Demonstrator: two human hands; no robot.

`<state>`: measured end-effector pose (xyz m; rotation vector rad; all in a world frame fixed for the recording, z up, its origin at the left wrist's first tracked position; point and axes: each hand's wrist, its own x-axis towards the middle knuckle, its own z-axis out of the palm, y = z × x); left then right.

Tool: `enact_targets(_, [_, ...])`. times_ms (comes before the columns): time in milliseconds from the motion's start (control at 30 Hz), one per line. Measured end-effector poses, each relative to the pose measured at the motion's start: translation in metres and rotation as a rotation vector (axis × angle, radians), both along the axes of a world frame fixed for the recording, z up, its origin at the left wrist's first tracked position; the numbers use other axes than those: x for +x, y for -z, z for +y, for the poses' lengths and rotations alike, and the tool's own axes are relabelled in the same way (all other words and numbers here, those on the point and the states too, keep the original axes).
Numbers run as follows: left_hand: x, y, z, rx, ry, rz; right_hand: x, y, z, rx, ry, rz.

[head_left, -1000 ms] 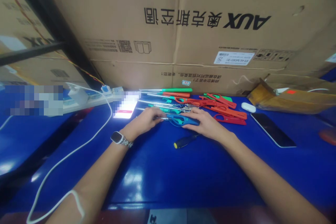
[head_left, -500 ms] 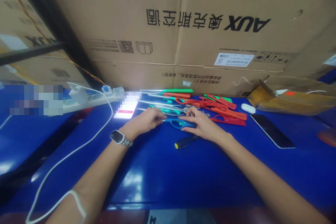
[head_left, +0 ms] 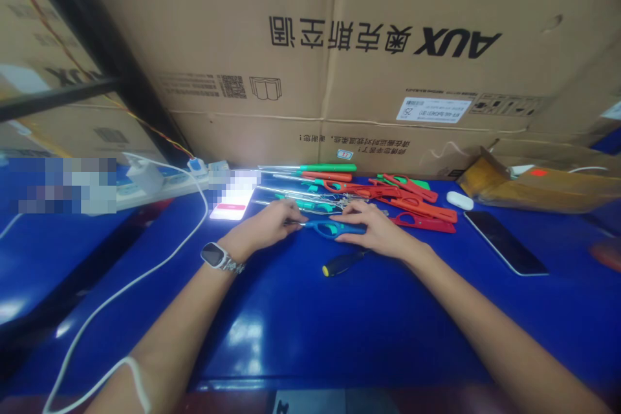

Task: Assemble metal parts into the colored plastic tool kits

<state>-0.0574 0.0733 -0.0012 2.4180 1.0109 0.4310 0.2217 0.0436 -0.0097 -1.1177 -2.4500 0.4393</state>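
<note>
A blue long-nosed lighter (head_left: 323,228) with a teal trigger lies level just above or on the blue table. My left hand (head_left: 277,223) pinches its thin metal nozzle end, the fingertips partly hiding it. Around the handle's other end closes my right hand (head_left: 371,226), thumb on the near side and fingers on the far side. Just behind my hands lie teal trigger parts (head_left: 310,205), thin metal rods and small metal pieces. A dark screwdriver (head_left: 342,263) with a yellow-ended handle rests in front of my right hand.
Red and orange lighter shells (head_left: 422,223) are piled right of my hands. A green-handled lighter (head_left: 332,168) lies behind. A phone (head_left: 507,242), a white earbud case (head_left: 459,200) and an open cardboard box (head_left: 543,191) stand right. A white cable (head_left: 140,281) loops past my left arm.
Very little differs. My left wrist sits slightly further left, and both hands keep their hold on the blue lighter.
</note>
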Motion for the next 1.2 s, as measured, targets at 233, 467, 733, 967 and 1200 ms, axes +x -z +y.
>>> enact_targets(233, [0.003, -0.003, -0.004, 0.008, -0.016, 0.028, -0.005, -0.005, -0.002, -0.152, 0.059, 0.098])
enact_targets(467, [0.015, -0.001, -0.005, 0.038, -0.039, -0.078, -0.008, -0.009, 0.001, -0.261, 0.113, 0.093])
enact_targets(733, [0.015, 0.002, 0.000, 0.021, -0.061, -0.078, -0.005, -0.003, -0.007, -0.198, 0.095, 0.032])
enact_targets(967, [0.025, 0.002, -0.007, -0.028, 0.011, -0.146, -0.007, -0.003, -0.005, -0.258, 0.102, 0.076])
enact_targets(1200, [0.030, 0.005, -0.009, -0.140, -0.032, -0.193, -0.002, -0.015, -0.015, -0.209, 0.016, -0.040])
